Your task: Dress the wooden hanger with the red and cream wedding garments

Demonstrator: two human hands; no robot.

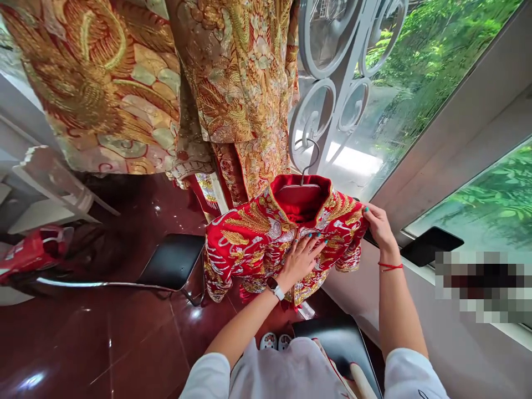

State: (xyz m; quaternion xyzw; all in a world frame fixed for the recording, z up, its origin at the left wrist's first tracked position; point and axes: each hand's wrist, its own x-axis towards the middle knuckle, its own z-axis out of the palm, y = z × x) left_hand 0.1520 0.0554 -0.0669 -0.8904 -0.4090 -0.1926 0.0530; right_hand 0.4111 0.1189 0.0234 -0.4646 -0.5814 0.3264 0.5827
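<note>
A small red jacket with gold and silver embroidery (257,233) hangs on a hanger with a metal hook (307,158) in front of me. My left hand (300,257) lies flat on the jacket's front, fingers spread, a watch on the wrist. My right hand (377,224) grips the jacket's right shoulder at the sleeve; a red string circles that wrist.
Large gold-embroidered garments (166,83) hang above and behind. A black stool (172,260) stands on the dark red floor at left, another black seat (341,341) sits by my knees. A window with white scrollwork (341,83) and a sill holding a black phone (430,245) runs along the right.
</note>
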